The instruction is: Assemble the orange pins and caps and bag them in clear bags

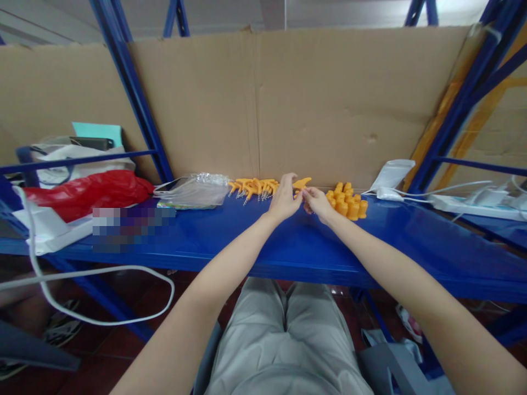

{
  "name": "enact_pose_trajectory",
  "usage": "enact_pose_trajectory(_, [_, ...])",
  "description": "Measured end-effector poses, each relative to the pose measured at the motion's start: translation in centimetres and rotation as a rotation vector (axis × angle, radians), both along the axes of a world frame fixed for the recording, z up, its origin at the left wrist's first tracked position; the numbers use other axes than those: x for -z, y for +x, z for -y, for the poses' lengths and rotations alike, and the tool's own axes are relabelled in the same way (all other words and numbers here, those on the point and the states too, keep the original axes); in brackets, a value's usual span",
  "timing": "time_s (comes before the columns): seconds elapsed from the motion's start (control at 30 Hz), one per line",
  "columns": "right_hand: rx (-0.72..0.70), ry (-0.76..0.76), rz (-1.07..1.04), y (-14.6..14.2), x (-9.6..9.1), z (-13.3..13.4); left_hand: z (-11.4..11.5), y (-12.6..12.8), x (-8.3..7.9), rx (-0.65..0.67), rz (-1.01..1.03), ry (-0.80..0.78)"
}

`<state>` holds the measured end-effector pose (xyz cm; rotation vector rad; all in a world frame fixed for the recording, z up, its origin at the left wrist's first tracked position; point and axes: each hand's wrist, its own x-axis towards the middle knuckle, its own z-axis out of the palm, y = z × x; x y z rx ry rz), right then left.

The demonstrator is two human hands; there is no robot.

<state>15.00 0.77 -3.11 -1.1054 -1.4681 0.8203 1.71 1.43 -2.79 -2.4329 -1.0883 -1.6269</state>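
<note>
An orange branched plastic piece (302, 184) is held just above the back of the blue table, between my two hands. My left hand (284, 198) curls around it from the left, thumb toward the front. From the right, my right hand (317, 201) pinches at its lower end; what exactly lies between these fingertips is too small to make out. Left of my hands lies a row of similar orange pieces with short metal chains (254, 187). Several small orange cup-shaped pieces (349, 204) stand in a cluster beside my right hand.
Clear plastic bags (193, 191) lie left of the chained pieces, near a red bag (90, 192). A cardboard panel (329, 99) closes the back. White cables and a power strip (481, 206) are at the right; a white cable (123, 269) loops over the front left edge.
</note>
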Motion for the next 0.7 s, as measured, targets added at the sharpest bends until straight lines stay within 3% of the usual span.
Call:
enact_pose_trajectory(0.2, [0.152,0.095,-0.137,0.6,-0.4,-0.7,2.6,1.2,-0.5,0.019,-0.209,-0.093])
enact_pose_trajectory(0.37, [0.206,-0.005,-0.241,0.1,-0.4,-0.4,2.6,1.0,-0.1,0.06,-0.455,-0.201])
enact_pose_trajectory(0.7, [0.23,0.006,-0.226,0.0,-0.6,-0.2,1.4,0.3,-0.4,0.007,-0.443,-0.23])
